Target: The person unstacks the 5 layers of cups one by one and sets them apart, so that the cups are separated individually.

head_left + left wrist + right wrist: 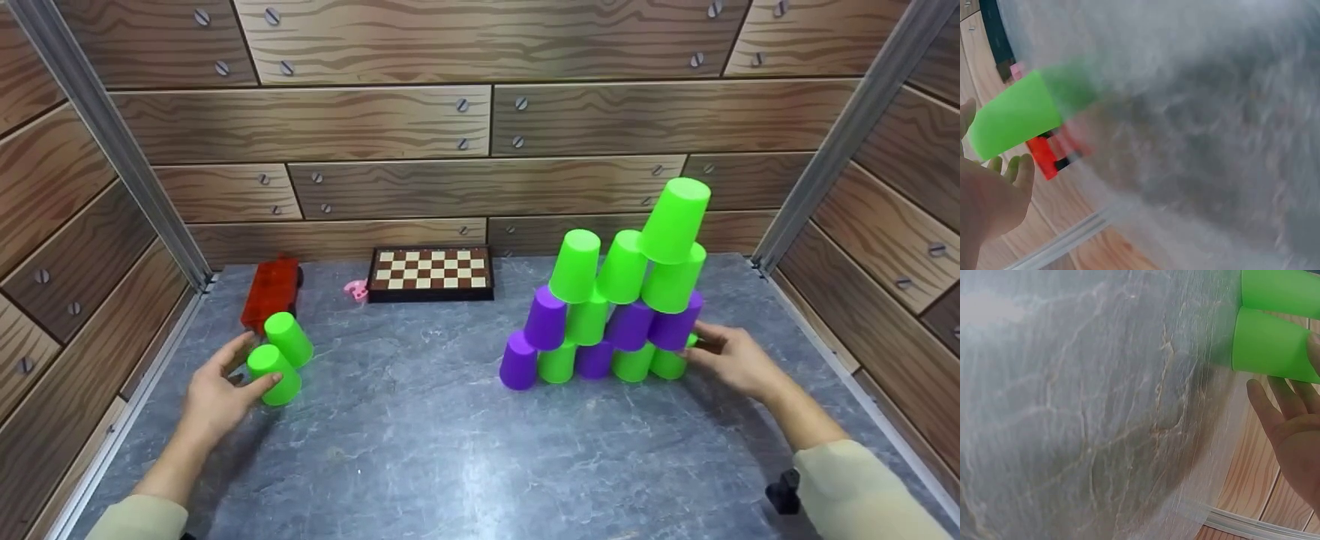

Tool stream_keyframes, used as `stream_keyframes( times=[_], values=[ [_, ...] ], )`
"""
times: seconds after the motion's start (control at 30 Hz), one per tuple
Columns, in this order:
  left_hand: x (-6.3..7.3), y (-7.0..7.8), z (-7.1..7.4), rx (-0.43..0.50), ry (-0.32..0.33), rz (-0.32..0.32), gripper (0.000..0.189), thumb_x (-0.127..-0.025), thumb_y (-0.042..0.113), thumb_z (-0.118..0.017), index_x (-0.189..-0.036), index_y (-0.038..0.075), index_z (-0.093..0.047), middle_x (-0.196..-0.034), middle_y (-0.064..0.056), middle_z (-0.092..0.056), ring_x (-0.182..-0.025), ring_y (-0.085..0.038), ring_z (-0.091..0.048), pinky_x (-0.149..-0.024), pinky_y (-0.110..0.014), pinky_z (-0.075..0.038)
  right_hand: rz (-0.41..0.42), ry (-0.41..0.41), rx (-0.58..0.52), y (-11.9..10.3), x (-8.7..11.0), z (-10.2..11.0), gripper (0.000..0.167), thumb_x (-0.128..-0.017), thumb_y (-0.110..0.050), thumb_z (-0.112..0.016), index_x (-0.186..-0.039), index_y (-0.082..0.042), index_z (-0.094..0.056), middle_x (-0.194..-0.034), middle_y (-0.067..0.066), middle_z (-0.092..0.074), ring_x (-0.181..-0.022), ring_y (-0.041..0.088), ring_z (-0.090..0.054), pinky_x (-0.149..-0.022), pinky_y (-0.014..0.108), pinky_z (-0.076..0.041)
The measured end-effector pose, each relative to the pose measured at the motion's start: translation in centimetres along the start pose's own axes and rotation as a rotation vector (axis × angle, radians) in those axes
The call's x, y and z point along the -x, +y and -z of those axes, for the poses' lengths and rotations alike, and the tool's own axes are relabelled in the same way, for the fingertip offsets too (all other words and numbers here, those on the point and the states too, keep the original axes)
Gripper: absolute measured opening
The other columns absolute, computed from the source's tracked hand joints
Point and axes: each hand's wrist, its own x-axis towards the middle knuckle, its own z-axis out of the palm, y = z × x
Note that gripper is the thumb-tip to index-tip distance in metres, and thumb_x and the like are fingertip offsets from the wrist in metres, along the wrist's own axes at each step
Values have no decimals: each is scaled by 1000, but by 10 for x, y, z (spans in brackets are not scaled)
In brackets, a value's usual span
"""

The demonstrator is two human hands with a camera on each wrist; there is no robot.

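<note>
The left hand (pixel 214 397) and the right hand (pixel 739 364) are both bare. A plain, pale cream cloth left sleeve (pixel 142 519) covers the left forearm (pixel 176 461) further up, and a matching pale cream right sleeve (pixel 862 491) covers the right forearm (pixel 810 412), ending in a smooth rounded edge. A small, blocky black device (pixel 784 492) shows just beside the right sleeve.

Stacked green and purple cups (pixel 630 326) stand in four tiers.
</note>
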Motion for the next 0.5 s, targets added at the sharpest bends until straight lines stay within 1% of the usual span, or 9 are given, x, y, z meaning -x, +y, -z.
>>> stream_keyframes(
  times=[0.07, 0.13, 0.23, 0.33, 0.4, 0.47, 0.5],
  values=[
    [1, 9, 4, -21, 22, -38, 82, -94, 15, -84, -161, -1, -39, -159, -28, -46, -146, -46, -43, -116, -61, -41, -3, -2, 7, 0, -1, 1, 58, -100, -12, -75, -151, 5, -53, -139, 29, -64, -111, 14, -68, -89, 16, -53],
    [0, 22, 7, -24, 56, -80, 82, -93, 16, -85, -160, 0, -42, -157, -28, -49, -144, -46, -46, -115, -61, -41, -5, -3, 15, 0, -2, 0, 59, -100, -13, -75, -151, 4, -52, -139, 28, -64, -112, 19, -68, -90, 16, -53],
    [-1, 47, 9, -17, 95, -146, 81, -91, 17, -87, -159, 3, -45, -155, -26, -52, -140, -43, -51, -114, -60, -43, -1, 0, 20, 0, -3, 0, 59, -100, -13, -76, -152, 3, -53, -139, 28, -65, -113, 20, -68, -90, 16, -53],
    [-4, 80, 5, -5, 93, -214, 80, -90, 21, -88, -159, 7, -48, -155, -21, -54, -139, -40, -54, -113, -58, -45, 11, 2, 18, 1, -4, 0, 59, -99, -12, -76, -151, 4, -53, -137, 27, -65, -110, 15, -68, -90, 16, -53],
    [-8, 104, -2, 11, 82, -271, 79, -89, 20, -89, -157, 8, -51, -153, -18, -57, -137, -37, -57, -112, -55, -48, 19, 1, 16, 1, -3, 0, 59, -99, -11, -76, -151, 4, -53, -137, 28, -65, -109, 12, -68, -90, 17, -53],
    [-13, 129, -12, 31, 69, -339, 78, -87, 18, -91, -155, 9, -54, -152, -14, -59, -138, -32, -58, -111, -51, -50, 24, 0, 18, 1, -3, 1, 59, -99, -11, -76, -151, 5, -53, -137, 28, -65, -109, 14, -69, -90, 17, -53],
    [-16, 143, -18, 56, 59, -376, 77, -86, 15, -92, -154, 9, -55, -150, -13, -61, -137, -31, -59, -110, -50, -51, 25, 0, 17, 1, -3, 2, 59, -99, -11, -76, -150, 5, -53, -138, 29, -65, -110, 17, -69, -90, 17, -54]
  ],
)
